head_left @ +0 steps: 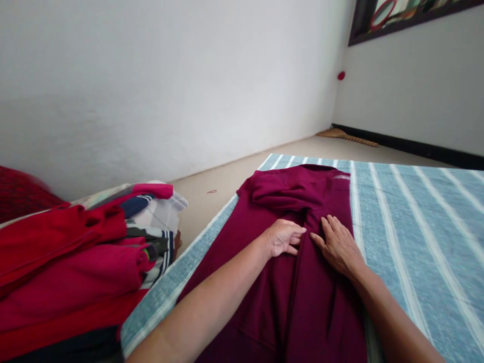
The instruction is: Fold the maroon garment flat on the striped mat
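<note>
A dark maroon garment (302, 297) lies spread lengthwise on a blue cloth with white stripes (416, 222). Its far end is bunched and folded over. My left hand (283, 237) rests palm down on the garment near its middle, fingers curled slightly toward a crease. My right hand (338, 243) lies flat beside it on the right half of the fabric, fingers spread. The two hands sit close together, almost touching, on either side of a lengthwise fold line.
A pile of clothes (75, 262) in red, pink, white and dark stripes is stacked at the left. A white wall (170, 85) runs behind, with bare beige floor (212, 196) between it and the cloth. A framed picture (397, 15) hangs at the top right.
</note>
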Motion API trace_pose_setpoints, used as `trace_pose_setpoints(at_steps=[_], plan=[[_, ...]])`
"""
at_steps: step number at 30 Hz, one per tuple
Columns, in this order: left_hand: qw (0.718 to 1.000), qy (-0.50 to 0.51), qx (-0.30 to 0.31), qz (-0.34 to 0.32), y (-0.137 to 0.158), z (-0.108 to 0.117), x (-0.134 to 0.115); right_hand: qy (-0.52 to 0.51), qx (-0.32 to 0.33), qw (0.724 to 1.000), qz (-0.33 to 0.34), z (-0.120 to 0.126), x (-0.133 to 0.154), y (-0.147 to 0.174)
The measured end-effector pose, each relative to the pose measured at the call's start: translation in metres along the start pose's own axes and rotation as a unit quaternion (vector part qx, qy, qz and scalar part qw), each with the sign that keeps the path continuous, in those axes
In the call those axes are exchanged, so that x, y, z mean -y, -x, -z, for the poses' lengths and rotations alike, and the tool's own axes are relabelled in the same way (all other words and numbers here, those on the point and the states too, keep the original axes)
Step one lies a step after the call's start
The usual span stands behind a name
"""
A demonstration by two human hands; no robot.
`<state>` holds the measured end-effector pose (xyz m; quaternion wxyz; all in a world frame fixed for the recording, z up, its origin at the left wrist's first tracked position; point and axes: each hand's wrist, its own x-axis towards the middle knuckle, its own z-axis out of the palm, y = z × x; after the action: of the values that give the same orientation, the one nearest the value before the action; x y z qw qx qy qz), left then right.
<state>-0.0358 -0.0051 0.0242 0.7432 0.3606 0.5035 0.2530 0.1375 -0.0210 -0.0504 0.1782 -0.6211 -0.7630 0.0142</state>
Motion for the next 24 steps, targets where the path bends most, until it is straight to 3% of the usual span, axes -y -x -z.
trace_pose_setpoints(at_steps=[7, 15, 17, 19, 24], plan=[[0.999, -0.054, 0.006, 0.009, 0.064, 0.021, 0.026, 0.026, 0.002, 1.0, 0.013, -0.005, -0.005, 0.001], [0.972, -0.204, -0.049, -0.102, 0.13, 0.025, 0.065, 0.049, 0.012, 0.998, 0.023, -0.003, -0.01, 0.002], [0.944, -0.278, -0.079, -0.157, 0.15, 0.028, 0.069, 0.052, 0.014, 0.998, 0.026, -0.002, -0.011, 0.002], [0.891, -0.392, -0.086, -0.213, 0.172, 0.03, 0.073, 0.055, 0.016, 0.998, 0.029, -0.001, -0.012, 0.001], [0.739, -0.605, 0.016, -0.296, 0.214, 0.024, 0.089, 0.062, 0.017, 0.997, 0.036, -0.002, -0.016, -0.001]])
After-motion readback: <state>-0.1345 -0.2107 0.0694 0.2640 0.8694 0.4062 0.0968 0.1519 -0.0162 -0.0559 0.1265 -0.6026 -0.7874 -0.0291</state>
